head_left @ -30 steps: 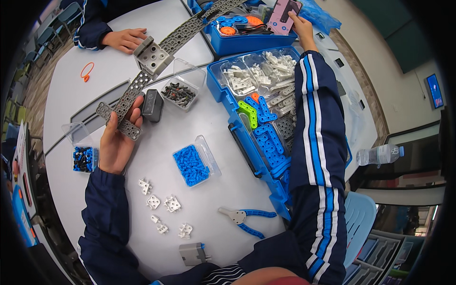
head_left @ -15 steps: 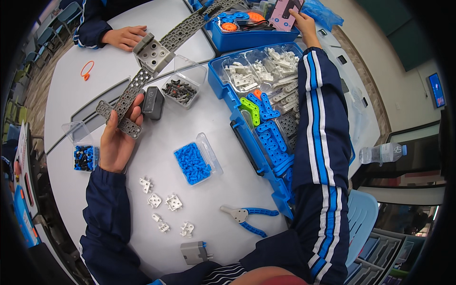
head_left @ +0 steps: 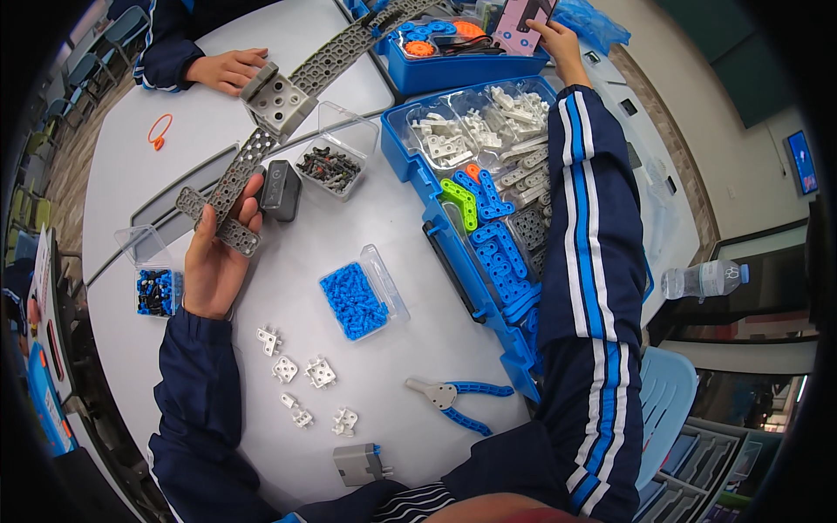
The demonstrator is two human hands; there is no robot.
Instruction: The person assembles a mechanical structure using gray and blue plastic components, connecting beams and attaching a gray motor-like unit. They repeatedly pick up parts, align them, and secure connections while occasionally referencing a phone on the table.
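My left hand [head_left: 220,253] is closed around the near end of a long grey construction-beam assembly [head_left: 237,179]. The assembly slants away to the far right, with a boxy grey block [head_left: 281,102] partway along it. My right arm reaches past the blue parts case [head_left: 418,179], and my right hand [head_left: 560,48] grips the edge of a flat pink-faced panel [head_left: 520,26], perhaps a phone or a card. That panel stands upright at the far blue bin [head_left: 462,74]. A dark grey module [head_left: 281,190] stands beside my left fingers.
Near me lie several white connectors [head_left: 320,372], blue-handled pliers [head_left: 449,403] and a grey motor-like block [head_left: 356,465]. Small clear boxes hold blue pegs [head_left: 353,301], dark pins [head_left: 330,168] and black-and-blue pins [head_left: 155,292]. Another person's hand [head_left: 228,70] rests across the table.
Both hands keep their holds. The pink-faced panel has shifted very slightly; otherwise the view has only drifted a little.
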